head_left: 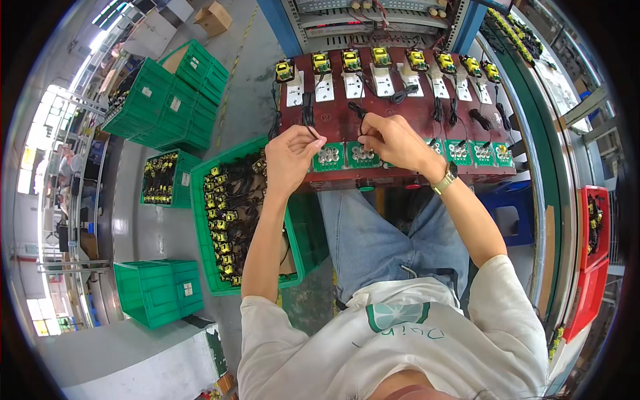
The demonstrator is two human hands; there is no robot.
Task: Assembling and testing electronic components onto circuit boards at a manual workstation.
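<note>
My left hand (291, 157) is closed in a pinch on the end of a black cable (307, 112), whose coil lies on the dark red test bench (333, 120). My right hand (398, 141) pinches another black cable (357, 109) just above a green circuit board (362, 155) with silver round terminals. A similar green board (329, 157) sits beside my left fingertips. Along the far side, several yellow-and-black power supply boards (351, 61) stand at white plates (353, 87). My fingers partly hide both cable ends.
A green crate (293, 250) full of yellow-and-black boards and cables stands left of the bench. Stacked green crates (160, 100) stand farther left. Blue-framed rack equipment (373, 30) rises behind. Red bins (593, 293) are at the right, beyond a metal rail (539, 200).
</note>
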